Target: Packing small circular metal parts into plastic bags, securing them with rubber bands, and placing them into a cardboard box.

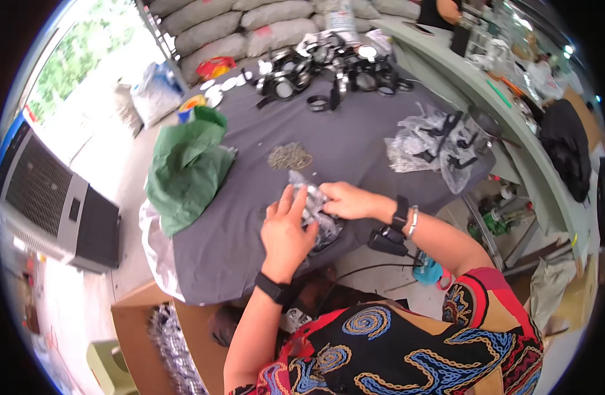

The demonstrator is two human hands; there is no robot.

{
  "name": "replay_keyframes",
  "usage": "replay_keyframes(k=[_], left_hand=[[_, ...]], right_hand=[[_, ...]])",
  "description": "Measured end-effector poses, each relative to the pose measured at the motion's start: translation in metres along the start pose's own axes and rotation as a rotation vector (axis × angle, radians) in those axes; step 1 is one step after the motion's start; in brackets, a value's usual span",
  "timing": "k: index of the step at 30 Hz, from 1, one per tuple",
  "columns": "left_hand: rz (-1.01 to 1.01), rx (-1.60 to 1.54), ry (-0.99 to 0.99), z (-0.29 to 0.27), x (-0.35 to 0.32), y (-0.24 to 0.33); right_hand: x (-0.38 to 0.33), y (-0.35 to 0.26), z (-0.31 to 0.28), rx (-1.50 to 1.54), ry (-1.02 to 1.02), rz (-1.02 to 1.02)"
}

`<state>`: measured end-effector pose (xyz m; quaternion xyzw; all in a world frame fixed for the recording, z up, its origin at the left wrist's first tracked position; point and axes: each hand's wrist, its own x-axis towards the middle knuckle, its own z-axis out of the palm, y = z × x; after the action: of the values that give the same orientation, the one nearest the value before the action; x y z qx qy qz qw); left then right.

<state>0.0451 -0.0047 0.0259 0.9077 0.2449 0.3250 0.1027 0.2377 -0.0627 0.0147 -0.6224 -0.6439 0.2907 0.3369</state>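
A crumpled clear plastic bag point(315, 214) is placed near the close edge of the dark grey cloth point(240, 247); it is covered partly by the left hand point(288, 227), whose fingers are spread over it; its other side is touched by the bent fingers of the right hand point(347, 201), though whether plastic is pinched there cannot be told; a pile of small metal pieces point(290, 156) is seen just beyond; white lettering is borne by a teal object point(426, 266) beside the table, and bluish print by a white sack point(341, 25) at the back, too small to be read.
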Motion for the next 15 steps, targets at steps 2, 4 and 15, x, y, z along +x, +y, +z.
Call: replay_keyframes(k=[2, 4, 15], left_hand=[[-0.003, 0.018, -0.054, -0.007, 0.003, -0.003], [-0.016, 0.047, -0.105, -0.010, 0.006, -0.003], [-0.099, -0.046, 0.071, -0.002, 0.003, -0.007]], right_hand=[[0.007, 0.010, 0.013, -0.048, 0.057, -0.030], [0.011, -0.006, 0.015, -0.082, 0.022, 0.006], [0.030, -0.012, -0.021, 0.175, -0.274, 0.238]])
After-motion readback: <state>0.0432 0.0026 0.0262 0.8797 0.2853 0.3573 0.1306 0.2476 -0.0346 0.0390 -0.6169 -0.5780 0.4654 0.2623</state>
